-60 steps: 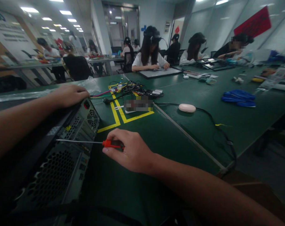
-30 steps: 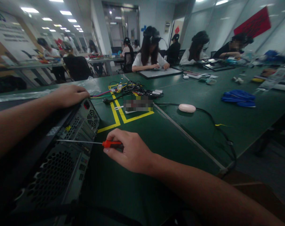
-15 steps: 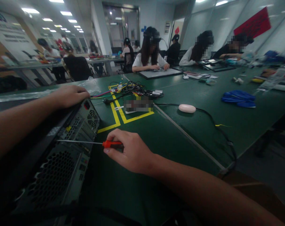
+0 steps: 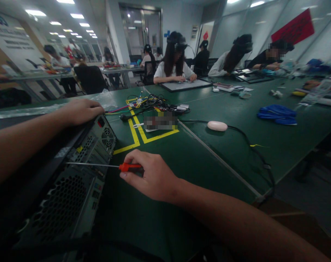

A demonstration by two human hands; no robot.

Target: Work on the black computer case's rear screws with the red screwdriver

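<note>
From my remote view, the left hand (image 4: 82, 110) lies with fingers draped loosely over the edge of a desktop computer tower (image 4: 72, 182) on the green table (image 4: 187, 160), its near end lost in darkness. An orange-handled screwdriver (image 4: 125, 167) reaches the tower's rear edge, pinched by the right hand (image 4: 151, 174); driving seems under way, unfinished, though I can't make out any screw.

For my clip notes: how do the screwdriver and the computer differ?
The screwdriver is slim, with an orange-red handle; the computer is bulky, dark and vented. The screwdriver is held in the right grip; the computer has the left grip laid on its edge. Both are being touched.
</note>
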